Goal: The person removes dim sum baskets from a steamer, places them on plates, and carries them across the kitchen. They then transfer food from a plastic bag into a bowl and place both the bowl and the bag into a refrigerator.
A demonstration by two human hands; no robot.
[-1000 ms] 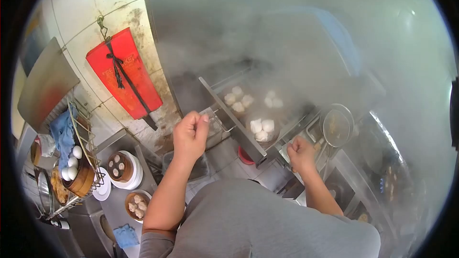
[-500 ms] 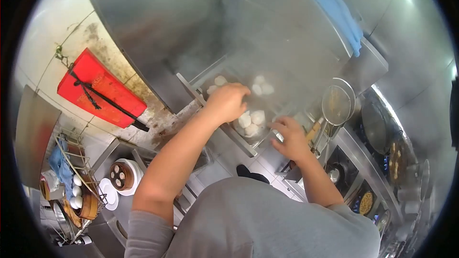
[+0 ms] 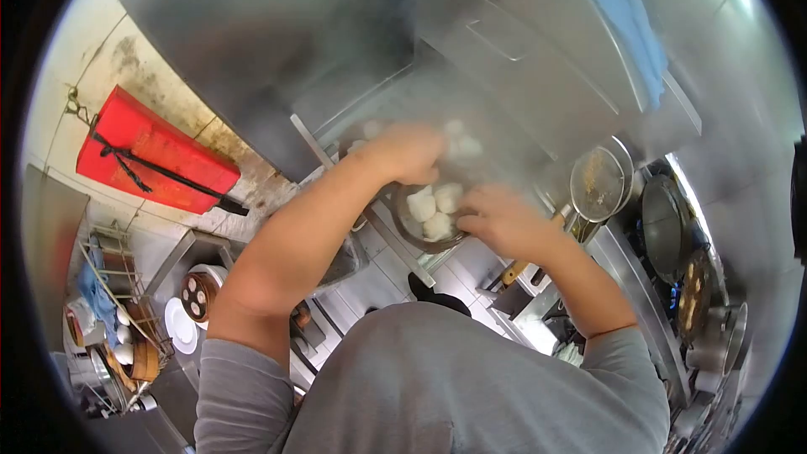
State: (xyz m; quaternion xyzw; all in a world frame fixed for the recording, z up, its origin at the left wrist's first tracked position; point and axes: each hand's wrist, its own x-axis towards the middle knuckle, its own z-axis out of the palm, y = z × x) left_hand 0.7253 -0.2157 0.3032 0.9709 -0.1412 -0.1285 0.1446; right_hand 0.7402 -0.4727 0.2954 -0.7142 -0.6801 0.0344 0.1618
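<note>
A round steamer basket (image 3: 409,231) holds three white buns (image 3: 435,212) at the front of the steaming drawer. My right hand (image 3: 504,219) is at its right side, fingers curled against the rim. My left hand (image 3: 412,154) hangs at the basket's far left edge. It is smeared by motion and its fingertips are hidden. Behind it, more white buns (image 3: 462,145) show through the steam. At the far left of the drawer, another basket (image 3: 353,136) is partly covered by my left forearm.
A metal lid with a blue cloth (image 3: 618,17) stands open behind the drawer. On the right are a wire strainer (image 3: 601,183) and a dark pan (image 3: 664,223) at the stove. Leftward are a red box (image 3: 155,151), a white plate (image 3: 181,325) and a small basket of food (image 3: 198,296).
My right hand has moved in against the front basket's rim. The basket appears nearer my body, with more of its rim showing. My left hand has shifted slightly right. The view has tilted.
</note>
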